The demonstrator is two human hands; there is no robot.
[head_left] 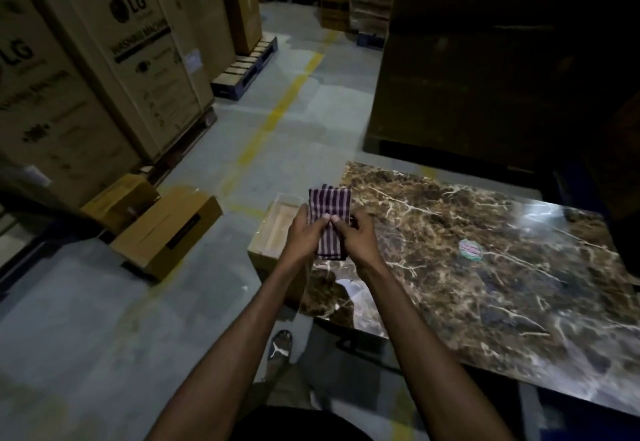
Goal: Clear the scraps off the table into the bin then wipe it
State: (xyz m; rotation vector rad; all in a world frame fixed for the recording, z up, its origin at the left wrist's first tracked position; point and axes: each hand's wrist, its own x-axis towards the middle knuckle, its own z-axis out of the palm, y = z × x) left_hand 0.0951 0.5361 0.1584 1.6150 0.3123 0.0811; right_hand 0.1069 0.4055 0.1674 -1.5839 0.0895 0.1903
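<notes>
both my hands raised over near-left corner of marbled worktop (pixel 485 267). left hand (pixel 304 233) and right hand (pixel 356 236) pinch folded striped cloth (pixel 330 215) between thumbs and curled fingers. cloth long axis runs away from me, stripes lengthwise, far end up. open cardboard bin (pixel 277 229) just beside worktop edge, below cloth. small scrap (pixel 471 250) on worktop, right of hands.

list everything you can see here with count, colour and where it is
table: one, brown marble pattern, right
sticker: one, pale green and pink, on the table top
striped cloth: one, purple and white, held over the table's left edge
open box: one, tan cardboard, on the floor against the table's left side
large LG cartons: several, tan, stacked at left
small boxes: two, tan, on the floor at left
floor line: one, yellow, centre
sandalled foot: one, bottom centre
left hand: grips the cloth
right hand: pinches the cloth
</notes>
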